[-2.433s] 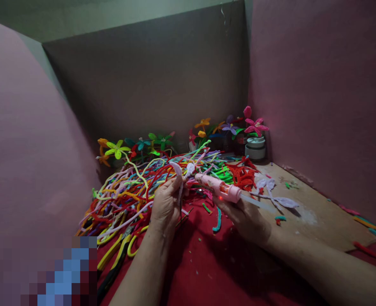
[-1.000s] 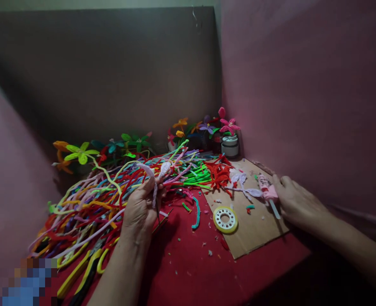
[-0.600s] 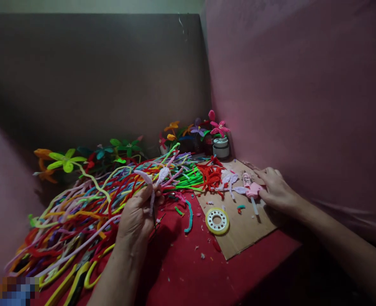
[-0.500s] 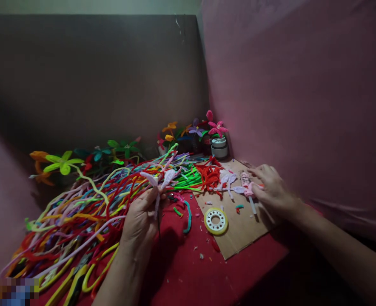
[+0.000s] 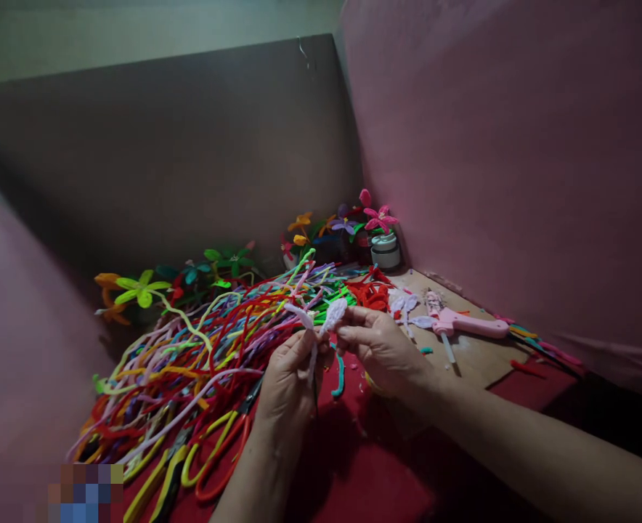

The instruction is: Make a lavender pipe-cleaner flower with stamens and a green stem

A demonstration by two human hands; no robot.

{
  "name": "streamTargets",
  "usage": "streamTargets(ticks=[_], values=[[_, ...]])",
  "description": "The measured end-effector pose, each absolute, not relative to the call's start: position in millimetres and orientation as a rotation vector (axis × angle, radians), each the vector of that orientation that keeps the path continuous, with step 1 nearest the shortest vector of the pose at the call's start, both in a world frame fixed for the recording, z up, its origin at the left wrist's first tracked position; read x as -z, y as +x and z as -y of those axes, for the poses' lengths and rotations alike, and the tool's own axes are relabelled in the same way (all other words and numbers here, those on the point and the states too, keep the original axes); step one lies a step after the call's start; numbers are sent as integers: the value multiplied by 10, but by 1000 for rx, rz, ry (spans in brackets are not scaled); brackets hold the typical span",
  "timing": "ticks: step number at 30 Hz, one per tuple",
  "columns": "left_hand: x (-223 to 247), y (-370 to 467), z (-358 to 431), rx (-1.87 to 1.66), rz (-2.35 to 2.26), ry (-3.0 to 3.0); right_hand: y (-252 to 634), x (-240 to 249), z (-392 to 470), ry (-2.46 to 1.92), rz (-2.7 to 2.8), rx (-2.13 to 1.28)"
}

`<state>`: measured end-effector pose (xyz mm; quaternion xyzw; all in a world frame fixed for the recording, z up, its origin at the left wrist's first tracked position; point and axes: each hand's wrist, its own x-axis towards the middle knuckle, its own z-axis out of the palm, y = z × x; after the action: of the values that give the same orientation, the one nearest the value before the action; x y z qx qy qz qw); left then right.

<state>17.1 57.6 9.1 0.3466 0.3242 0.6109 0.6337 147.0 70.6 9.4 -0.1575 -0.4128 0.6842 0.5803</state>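
Observation:
My left hand [image 5: 293,374] pinches the stem of a pale lilac fuzzy flower piece [image 5: 335,315] whose petals stick up above the fingers. Fingers of my right hand [image 5: 383,349] are closed on the right-hand petal of the same piece. To the right, a pink glue gun [image 5: 470,325] lies on the cardboard [image 5: 476,367]. More pale lilac petals [image 5: 405,303] rest near its nozzle, beside a heap of red fuzzy pieces [image 5: 369,295].
Many coloured pipe cleaners [image 5: 190,363] cover the left of the red table [image 5: 354,465]. Pliers [image 5: 171,465] and red-handled scissors [image 5: 234,454] lie at the front left. Finished flowers [image 5: 142,289] and a grey-white jar [image 5: 385,251] stand along the back.
My right hand has left the glue gun and moved left to the petals in my left hand. The glue gun now shows fully. The view has shifted, so things appear farther right.

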Motion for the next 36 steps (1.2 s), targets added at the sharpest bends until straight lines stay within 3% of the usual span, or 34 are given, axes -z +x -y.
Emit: streamTargets(ticks=[36], values=[[-141, 327, -397, -1210, -864, 1082, 1614, -4, -868, -224, 981, -1661]])
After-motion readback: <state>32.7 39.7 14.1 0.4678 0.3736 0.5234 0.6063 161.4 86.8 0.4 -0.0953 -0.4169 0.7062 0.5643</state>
